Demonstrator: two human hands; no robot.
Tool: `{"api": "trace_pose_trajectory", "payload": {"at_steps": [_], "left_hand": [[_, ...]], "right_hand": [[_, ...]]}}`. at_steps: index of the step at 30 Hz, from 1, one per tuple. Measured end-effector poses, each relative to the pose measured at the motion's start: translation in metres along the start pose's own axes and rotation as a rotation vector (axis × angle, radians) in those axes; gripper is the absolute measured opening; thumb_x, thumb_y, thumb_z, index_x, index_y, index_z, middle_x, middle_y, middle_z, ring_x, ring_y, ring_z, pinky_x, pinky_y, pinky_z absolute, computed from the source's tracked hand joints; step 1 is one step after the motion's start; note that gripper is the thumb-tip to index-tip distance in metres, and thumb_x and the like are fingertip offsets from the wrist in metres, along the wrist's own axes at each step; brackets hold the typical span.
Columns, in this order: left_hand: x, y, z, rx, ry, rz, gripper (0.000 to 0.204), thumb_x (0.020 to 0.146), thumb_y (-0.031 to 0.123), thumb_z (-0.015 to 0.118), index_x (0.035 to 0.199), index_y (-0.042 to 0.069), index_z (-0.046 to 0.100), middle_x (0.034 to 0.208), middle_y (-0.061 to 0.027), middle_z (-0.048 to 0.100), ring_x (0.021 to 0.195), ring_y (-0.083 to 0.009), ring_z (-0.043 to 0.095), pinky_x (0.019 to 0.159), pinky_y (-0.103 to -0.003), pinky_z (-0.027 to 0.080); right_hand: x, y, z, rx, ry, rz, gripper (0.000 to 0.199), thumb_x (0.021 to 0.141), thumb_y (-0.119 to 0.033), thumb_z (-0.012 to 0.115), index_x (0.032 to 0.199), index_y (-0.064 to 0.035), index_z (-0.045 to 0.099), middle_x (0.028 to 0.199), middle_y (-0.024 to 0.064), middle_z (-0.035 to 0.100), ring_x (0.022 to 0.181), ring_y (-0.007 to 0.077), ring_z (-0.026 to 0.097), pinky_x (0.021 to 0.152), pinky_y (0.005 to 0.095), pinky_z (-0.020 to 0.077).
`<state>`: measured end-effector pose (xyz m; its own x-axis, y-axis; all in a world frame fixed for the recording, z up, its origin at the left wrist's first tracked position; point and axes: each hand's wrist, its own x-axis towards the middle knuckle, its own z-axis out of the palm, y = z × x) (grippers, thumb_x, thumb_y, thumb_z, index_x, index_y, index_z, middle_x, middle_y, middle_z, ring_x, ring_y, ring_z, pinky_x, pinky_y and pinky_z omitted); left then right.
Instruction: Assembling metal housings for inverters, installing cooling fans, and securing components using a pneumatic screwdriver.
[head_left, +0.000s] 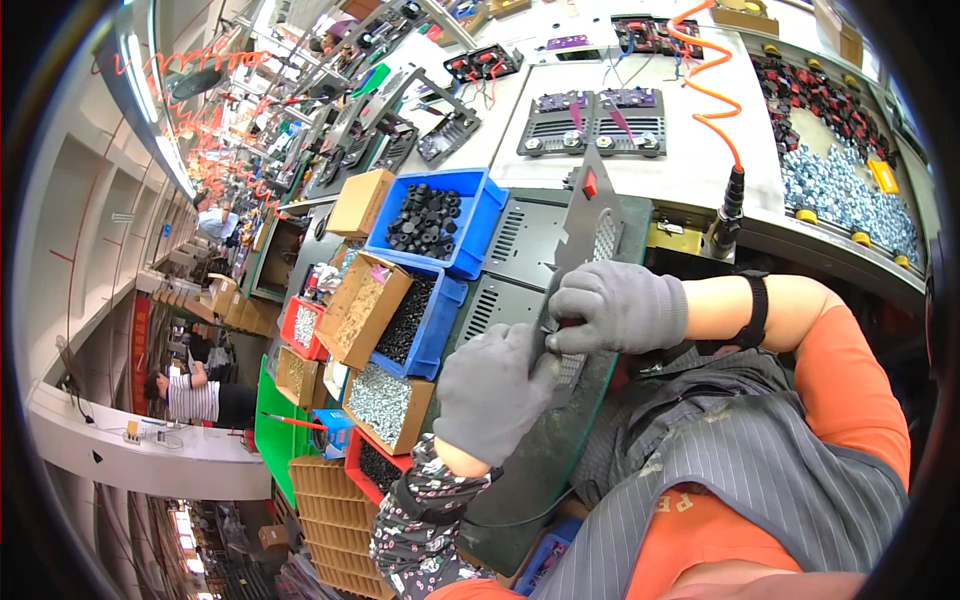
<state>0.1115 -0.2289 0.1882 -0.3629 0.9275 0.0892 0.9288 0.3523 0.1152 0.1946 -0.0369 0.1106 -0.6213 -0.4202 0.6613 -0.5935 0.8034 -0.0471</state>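
A dark metal panel stands tilted on its edge over the green work mat. A red rocker switch sits near its far end, and vent holes show along its side. My right hand, in a grey glove, curls closed over the panel's near part. From the left, my left hand, also gloved in grey, grips the same panel with its thumb and fingers closed. Something small and dark shows between the two hands; I cannot make out what it is. Slotted dark metal plates lie flat behind the panel.
To the left are blue bins of black rubber feet and small black parts, and a cardboard box of screws. An orange coiled cord leads to an upright screwdriver. Circuit-board assemblies lie on the white bench beyond.
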Motion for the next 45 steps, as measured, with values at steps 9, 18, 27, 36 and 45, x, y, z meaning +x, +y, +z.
{"api": "trace_pose_trajectory", "payload": {"at_steps": [9,18,27,36,45], "left_hand": [[0.006,0.001,0.009,0.157,0.106,0.033,0.036,0.090,0.039,0.061,0.077,0.006,0.061,0.068,-0.0129,0.061,0.061,-0.0337,0.062,0.056,-0.044,0.049],[0.018,-0.002,0.010,0.132,0.139,-0.010,0.030,0.087,0.031,0.062,0.069,0.007,0.061,0.061,-0.0113,0.058,0.054,-0.0299,0.061,0.050,-0.042,0.047],[-0.005,-0.014,-0.001,-0.259,0.256,-0.047,0.028,0.091,0.035,0.061,0.089,0.008,0.068,0.082,-0.0091,0.067,0.078,-0.0296,0.065,0.069,-0.038,0.050],[-0.272,-0.118,0.013,0.162,0.637,-1.188,0.020,0.090,0.022,0.064,0.102,0.007,0.069,0.100,-0.0130,0.067,0.089,-0.0310,0.065,0.079,-0.039,0.051],[-0.517,-0.094,0.181,-0.279,-0.223,-2.000,0.050,0.086,0.049,0.056,0.116,0.010,0.068,0.119,-0.0208,0.065,0.113,-0.0379,0.061,0.097,-0.044,0.047]], "right_hand": [[0.013,0.013,-0.031,-0.064,0.054,0.268,0.070,0.061,-0.030,0.080,0.124,-0.0158,0.052,0.116,0.0085,0.054,0.115,0.0315,0.048,0.096,0.0490,0.0371],[0.025,0.041,-0.011,0.173,-0.063,0.228,0.031,0.069,-0.040,0.073,0.078,-0.0138,0.059,0.088,0.0017,0.059,0.098,0.0257,0.055,0.104,0.0531,0.0307],[0.022,0.063,-0.014,0.330,-0.076,0.044,0.021,0.082,-0.034,0.068,0.088,-0.0142,0.065,0.093,-0.0003,0.063,0.097,0.0226,0.057,0.100,0.0459,0.0328],[0.022,0.049,0.019,0.008,0.152,0.134,0.031,0.084,-0.036,0.054,0.070,-0.0079,0.053,0.080,0.0073,0.057,0.077,0.0293,0.053,0.084,0.0430,0.0360],[0.016,0.054,0.032,-0.047,0.155,0.155,0.035,0.090,-0.028,0.038,0.067,-0.0022,0.042,0.074,0.0135,0.047,0.075,0.0290,0.047,0.079,0.0387,0.0349]]}}
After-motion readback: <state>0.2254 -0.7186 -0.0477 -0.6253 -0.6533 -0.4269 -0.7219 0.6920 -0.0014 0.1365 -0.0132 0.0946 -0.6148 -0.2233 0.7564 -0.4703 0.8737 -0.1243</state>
